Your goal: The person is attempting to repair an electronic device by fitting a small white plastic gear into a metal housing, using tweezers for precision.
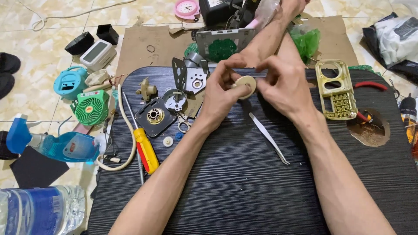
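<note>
Two bare hands meet above the middle of the dark ribbed tabletop [244,191], both closed on one small cream disc [247,85]. Left hand [220,93]: thumb and fingers curl round the disc's left edge, a narrow grip, holding it on edge above the surface. Right hand [283,87]: fingertips pinch the disc's right rim, so the disc sits between the two grips, its pale face turned toward the viewer. Just below the hands lie metal tweezers [267,137], flat on the tabletop and apart from both hands. Left of the left hand: small scissors [185,123], a black square plate with a brass centre [155,116], and a yellow-handled screwdriver [145,150]. Right of the right hand: a yellowed phone frame [336,89], with red-handled pliers [370,85] beyond it. Off the tabletop to the left stand a green handheld fan [91,107] and a blue spray bottle [52,144].
</note>
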